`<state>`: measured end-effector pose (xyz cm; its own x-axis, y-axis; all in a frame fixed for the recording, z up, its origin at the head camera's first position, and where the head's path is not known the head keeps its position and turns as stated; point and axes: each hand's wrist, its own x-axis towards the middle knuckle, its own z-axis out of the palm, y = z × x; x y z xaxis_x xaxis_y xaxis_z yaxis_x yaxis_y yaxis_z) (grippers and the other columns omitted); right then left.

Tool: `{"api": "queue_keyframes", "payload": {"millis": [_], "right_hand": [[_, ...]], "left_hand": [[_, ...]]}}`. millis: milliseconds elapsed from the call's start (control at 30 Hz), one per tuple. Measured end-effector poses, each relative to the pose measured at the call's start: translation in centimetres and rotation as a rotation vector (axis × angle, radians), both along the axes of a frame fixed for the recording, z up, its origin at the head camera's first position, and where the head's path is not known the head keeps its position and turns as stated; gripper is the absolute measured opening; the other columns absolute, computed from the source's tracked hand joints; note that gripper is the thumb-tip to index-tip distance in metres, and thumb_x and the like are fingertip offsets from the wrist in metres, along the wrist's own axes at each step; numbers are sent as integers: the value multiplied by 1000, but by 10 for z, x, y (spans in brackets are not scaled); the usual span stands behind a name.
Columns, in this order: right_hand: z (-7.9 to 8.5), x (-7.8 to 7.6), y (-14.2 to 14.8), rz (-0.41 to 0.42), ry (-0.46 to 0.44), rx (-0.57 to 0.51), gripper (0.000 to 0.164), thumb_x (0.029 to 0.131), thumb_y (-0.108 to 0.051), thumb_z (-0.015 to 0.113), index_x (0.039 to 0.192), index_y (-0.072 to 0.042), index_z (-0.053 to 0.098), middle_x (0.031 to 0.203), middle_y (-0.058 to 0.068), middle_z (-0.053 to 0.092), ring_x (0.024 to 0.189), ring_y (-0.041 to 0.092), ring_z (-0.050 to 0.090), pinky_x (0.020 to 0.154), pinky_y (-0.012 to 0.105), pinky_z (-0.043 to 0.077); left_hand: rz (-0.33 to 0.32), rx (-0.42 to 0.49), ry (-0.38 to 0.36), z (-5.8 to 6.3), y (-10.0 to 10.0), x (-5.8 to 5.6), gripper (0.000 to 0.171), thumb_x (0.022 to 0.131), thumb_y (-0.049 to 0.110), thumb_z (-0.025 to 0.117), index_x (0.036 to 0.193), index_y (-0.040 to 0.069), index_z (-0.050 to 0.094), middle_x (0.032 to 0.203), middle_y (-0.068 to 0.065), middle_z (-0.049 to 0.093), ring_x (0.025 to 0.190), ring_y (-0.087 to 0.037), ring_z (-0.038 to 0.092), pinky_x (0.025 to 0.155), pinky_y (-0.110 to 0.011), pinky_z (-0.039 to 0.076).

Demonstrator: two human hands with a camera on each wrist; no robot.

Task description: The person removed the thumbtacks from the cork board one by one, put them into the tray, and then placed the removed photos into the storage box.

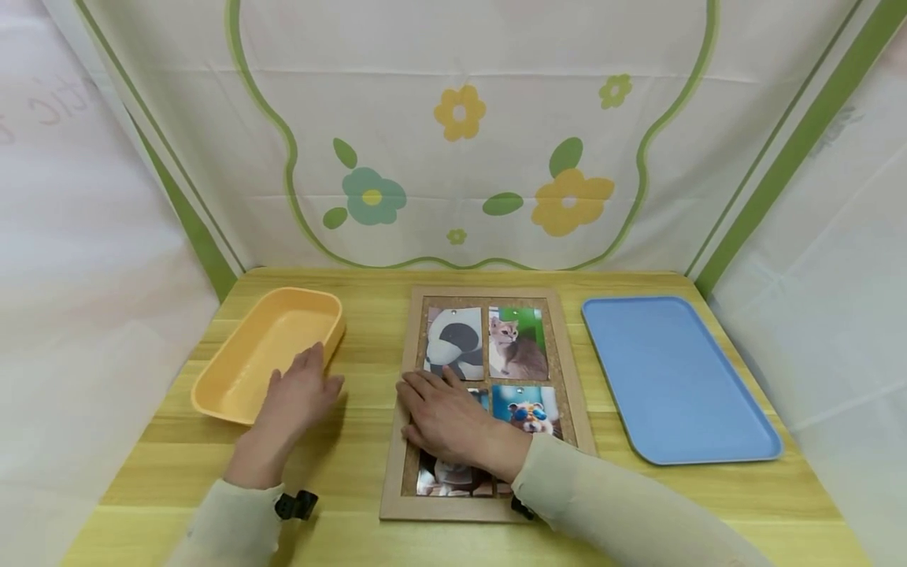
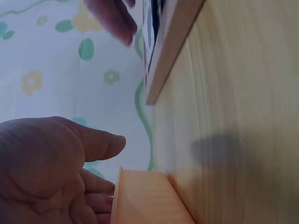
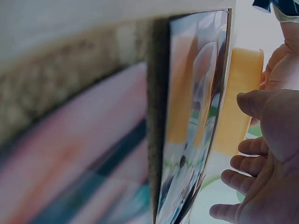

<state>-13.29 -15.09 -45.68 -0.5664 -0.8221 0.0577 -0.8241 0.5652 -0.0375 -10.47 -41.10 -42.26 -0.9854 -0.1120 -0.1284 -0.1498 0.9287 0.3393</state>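
A framed cork board (image 1: pixel 489 510) lies on the table, with photos pinned on it. The panda-like picture (image 1: pixel 453 342) and the cat photo (image 1: pixel 519 343) are in its far row. In the near row is a photo of a small animal in sunglasses (image 1: pixel 527 409); beside it another photo (image 1: pixel 453 476) is mostly hidden by my right hand (image 1: pixel 446 413). That hand is over the board's left side, its fingers loosely extended with nothing gripped. My left hand (image 1: pixel 294 402), thumb apart and palm bare in the left wrist view, is at the right rim of the yellow bin (image 1: pixel 244 354).
A blue tray (image 1: pixel 673 378) lies to the right of the board. Wood-patterned table surface (image 1: pixel 368 339) shows between bin and board. White flowered cloth (image 1: pixel 425 236) stands behind the table, with white sheets on both sides.
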Motion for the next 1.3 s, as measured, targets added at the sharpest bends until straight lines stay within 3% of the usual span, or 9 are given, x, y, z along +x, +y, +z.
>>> {"api": "queue_keyframes", "payload": {"millis": [233, 400, 500, 600, 767, 867, 1000, 1300], "right_hand": [[-2, -2, -3, 4, 44, -16, 65, 109, -47, 54, 161, -10, 43, 165, 8, 45, 152, 26, 44, 122, 57, 39], [-2, -2, -6, 1, 64, -23, 64, 108, -47, 55, 160, -11, 45, 164, 7, 47, 151, 25, 46, 121, 56, 40], [-2, -2, -6, -3, 70, -19, 64, 108, -48, 55, 160, -11, 45, 163, 7, 47, 151, 24, 46, 121, 55, 40], [-3, -2, -7, 6, 71, -18, 63, 109, -47, 55, 160, -11, 45, 163, 7, 47, 150, 24, 46, 121, 55, 40], [-3, 0, -9, 40, 63, -22, 62, 110, -45, 52, 161, -10, 43, 164, 8, 46, 151, 24, 46, 122, 54, 40], [-3, 1, -10, 49, 44, -27, 63, 110, -44, 51, 162, -10, 41, 166, 8, 44, 152, 25, 44, 122, 53, 40], [-2, 3, -13, 67, 25, -33, 65, 110, -43, 53, 163, -10, 38, 167, 9, 42, 153, 26, 42, 123, 52, 39], [-2, 10, -28, 86, 26, -9, 70, 108, -50, 54, 165, -13, 34, 169, 6, 39, 155, 24, 38, 123, 52, 39]], "left_hand": [[-1, 126, -34, 0, 35, 7, 75, 110, 21, 48, 161, -16, 8, 165, -45, 8, 152, -63, 14, 122, -72, 22], [-32, 211, -31, 6, 54, 18, 70, 111, 18, 44, 163, -12, 9, 167, -44, 5, 154, -63, 6, 122, -73, 20], [-63, 214, -10, 11, 58, 22, 66, 112, 19, 42, 164, -10, 13, 168, -41, 10, 155, -61, 8, 123, -71, 20], [-68, 126, 84, 13, 48, 22, 60, 111, 18, 44, 162, -9, 27, 165, -40, 23, 154, -60, 17, 124, -69, 21], [20, -14, 238, 7, 3, 17, 58, 109, 21, 52, 155, -12, 39, 158, -42, 34, 149, -62, 25, 121, -74, 23], [65, -40, 242, -2, -24, 16, 68, 110, 34, 54, 155, -13, 35, 157, -44, 32, 149, -65, 20, 114, -82, 19], [83, -58, 182, -14, -42, 19, 88, 110, 55, 47, 159, -14, 25, 161, -46, 20, 151, -67, 9, 106, -91, 11], [83, -141, 176, -20, -36, 30, 101, 105, 61, 53, 156, -20, 22, 159, -51, 15, 145, -73, 11, 98, -97, 11]]}}
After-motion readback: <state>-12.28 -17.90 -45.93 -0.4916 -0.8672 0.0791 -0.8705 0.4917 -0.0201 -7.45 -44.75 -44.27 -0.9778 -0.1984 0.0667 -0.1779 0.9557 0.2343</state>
